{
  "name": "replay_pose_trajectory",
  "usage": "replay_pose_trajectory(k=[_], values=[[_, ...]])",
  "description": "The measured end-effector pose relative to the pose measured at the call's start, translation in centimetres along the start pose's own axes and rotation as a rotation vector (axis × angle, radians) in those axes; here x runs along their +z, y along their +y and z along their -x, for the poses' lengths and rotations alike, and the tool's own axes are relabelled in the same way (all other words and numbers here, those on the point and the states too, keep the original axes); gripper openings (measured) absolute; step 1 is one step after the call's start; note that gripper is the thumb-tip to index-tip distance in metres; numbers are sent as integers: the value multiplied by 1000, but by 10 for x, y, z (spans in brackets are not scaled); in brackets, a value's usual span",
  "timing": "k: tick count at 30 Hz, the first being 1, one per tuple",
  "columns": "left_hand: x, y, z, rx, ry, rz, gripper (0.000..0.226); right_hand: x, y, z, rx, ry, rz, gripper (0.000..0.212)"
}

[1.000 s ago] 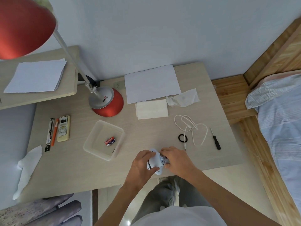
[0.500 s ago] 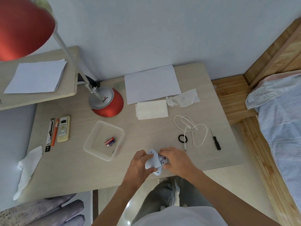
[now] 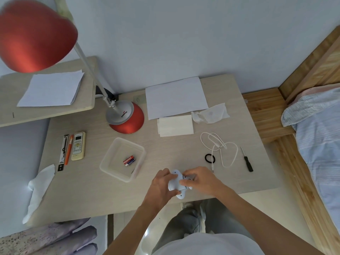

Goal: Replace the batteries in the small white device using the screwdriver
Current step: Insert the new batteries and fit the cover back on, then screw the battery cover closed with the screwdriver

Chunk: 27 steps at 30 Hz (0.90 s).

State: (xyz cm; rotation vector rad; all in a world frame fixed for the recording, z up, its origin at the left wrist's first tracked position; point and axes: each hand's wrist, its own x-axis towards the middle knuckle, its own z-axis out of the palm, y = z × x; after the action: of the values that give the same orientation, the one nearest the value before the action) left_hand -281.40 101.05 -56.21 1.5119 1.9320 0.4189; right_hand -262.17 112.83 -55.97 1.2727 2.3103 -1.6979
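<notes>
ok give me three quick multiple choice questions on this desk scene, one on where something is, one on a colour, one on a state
1. Where do the batteries lie?
A. in the clear plastic tray
B. on the sheet of paper
C. beside the remote

2. What colour is the lamp base?
A. blue and white
B. red and silver
C. all black

3. What is the state of the screwdriver?
A. held in the right hand
B. standing in the tray
C. lying untouched on the desk

Answers:
1 A, they sit inside the tray, left of the hands.
2 B, a red dome with a silver top.
3 C, it lies right of the white cable, while the left hand and right hand both hold the small white device.
</notes>
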Motion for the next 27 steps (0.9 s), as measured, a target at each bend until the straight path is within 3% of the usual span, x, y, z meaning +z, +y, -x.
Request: replay_pose_trajectory(k=[6, 17, 19, 22, 24, 27], values=[[-1, -2, -1, -46, -15, 1, 65, 9, -7, -5, 2, 89, -33, 23], [0, -2, -4, -43, -43, -24, 65, 16, -6, 4, -12, 162, 23, 26], [1, -3, -4, -47, -58, -28, 66, 12, -7, 22, -7, 292, 22, 23], [0, -1, -5, -48, -69, -34, 65, -20, 10, 50, 104, 678, -85, 29], [-1, -2, -7, -49, -71, -26, 66, -49, 33, 59, 213, 923, -4, 38], [-1, -3, -8, -51, -71, -24, 66, -86, 75, 57, 391, 991, 148, 19]])
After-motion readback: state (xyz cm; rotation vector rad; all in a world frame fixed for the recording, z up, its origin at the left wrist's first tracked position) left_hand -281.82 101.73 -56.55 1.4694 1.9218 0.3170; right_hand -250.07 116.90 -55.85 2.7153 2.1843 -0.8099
